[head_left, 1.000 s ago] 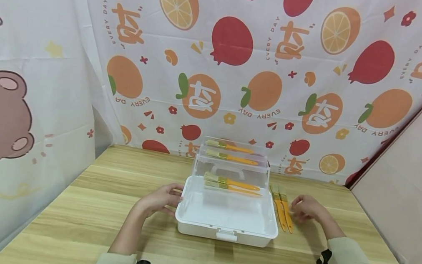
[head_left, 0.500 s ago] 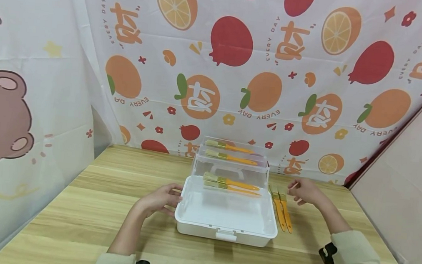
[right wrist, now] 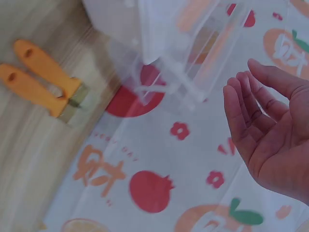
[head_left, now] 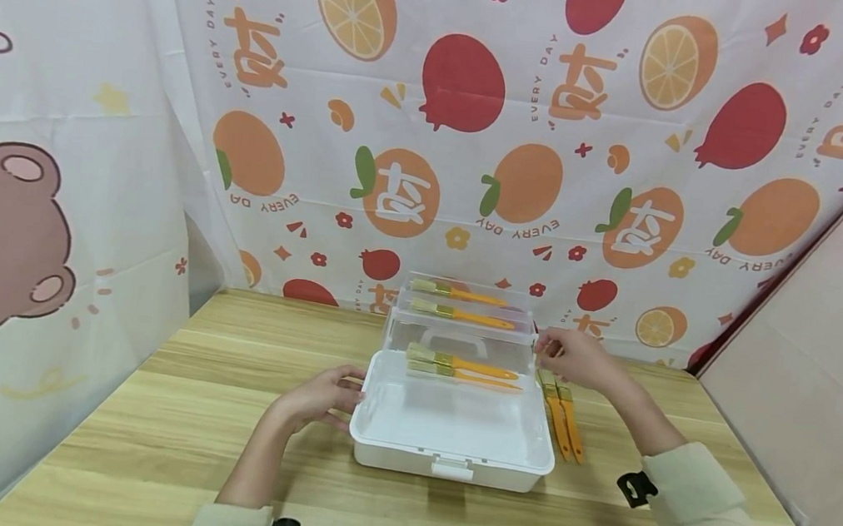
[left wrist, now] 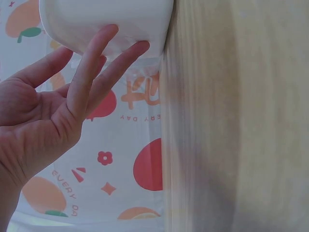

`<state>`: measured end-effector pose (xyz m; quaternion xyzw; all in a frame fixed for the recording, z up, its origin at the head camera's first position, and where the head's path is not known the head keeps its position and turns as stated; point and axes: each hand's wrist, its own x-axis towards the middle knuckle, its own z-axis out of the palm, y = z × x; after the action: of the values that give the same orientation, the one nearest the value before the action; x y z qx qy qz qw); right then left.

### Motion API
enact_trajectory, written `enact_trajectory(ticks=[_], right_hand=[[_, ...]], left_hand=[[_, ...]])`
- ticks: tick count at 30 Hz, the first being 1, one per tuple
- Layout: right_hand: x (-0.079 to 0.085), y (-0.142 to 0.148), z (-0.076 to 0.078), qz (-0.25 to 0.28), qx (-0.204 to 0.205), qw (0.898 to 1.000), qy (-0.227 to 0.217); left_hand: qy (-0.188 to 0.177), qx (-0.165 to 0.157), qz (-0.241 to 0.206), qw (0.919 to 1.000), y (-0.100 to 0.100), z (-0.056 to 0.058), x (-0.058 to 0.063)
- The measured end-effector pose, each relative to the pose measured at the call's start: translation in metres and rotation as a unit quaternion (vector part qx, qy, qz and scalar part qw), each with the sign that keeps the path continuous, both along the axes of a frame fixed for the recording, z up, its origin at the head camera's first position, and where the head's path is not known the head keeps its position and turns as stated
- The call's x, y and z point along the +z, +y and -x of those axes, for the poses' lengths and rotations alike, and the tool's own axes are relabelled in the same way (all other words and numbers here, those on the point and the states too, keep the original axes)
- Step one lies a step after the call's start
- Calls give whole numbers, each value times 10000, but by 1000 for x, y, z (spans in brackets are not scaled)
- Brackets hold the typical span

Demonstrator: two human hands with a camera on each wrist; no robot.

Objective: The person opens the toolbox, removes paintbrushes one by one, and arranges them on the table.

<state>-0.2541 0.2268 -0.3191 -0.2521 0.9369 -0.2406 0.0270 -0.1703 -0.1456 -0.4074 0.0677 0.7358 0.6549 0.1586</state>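
A white plastic storage box (head_left: 449,466) stands opened on the table, its clear fold-out trays (head_left: 490,333) raised at the back. Paintbrushes with orange handles (head_left: 483,369) lie in the trays at several levels. My left hand (head_left: 323,395) touches the box's left side with extended fingers; in the left wrist view the fingertips (left wrist: 141,47) rest against the white wall. My right hand (head_left: 574,360) is beside the right end of the trays, fingers loosely bent. In the right wrist view nothing shows in its palm, and the fingers appear apart from the trays.
Two more paintbrushes (head_left: 563,422) lie side by side on the wooden table (head_left: 232,363), right of the box. A fruit-print cloth (head_left: 459,174) hangs close behind the trays. White panels (head_left: 812,356) border the table's sides.
My right hand has risen from beside the loose brushes and moved left and away from me, to the right end of the trays. My left hand keeps its place on the box.
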Motion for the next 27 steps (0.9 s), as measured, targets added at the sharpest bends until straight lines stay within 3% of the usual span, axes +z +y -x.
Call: enact_trajectory(ticks=[9,16,27], right_hand=[[1,-37,4,-673,530,9962,162],[-15,-56,10,-1209,869,9874,528],[-28,-72,20,-1121,1233,9858,185]], left_hand=[[11,48,24,10000,1,2,0],[11,64,41,10000,1,4,0],[-1,89,26,10000,-1,4,2]])
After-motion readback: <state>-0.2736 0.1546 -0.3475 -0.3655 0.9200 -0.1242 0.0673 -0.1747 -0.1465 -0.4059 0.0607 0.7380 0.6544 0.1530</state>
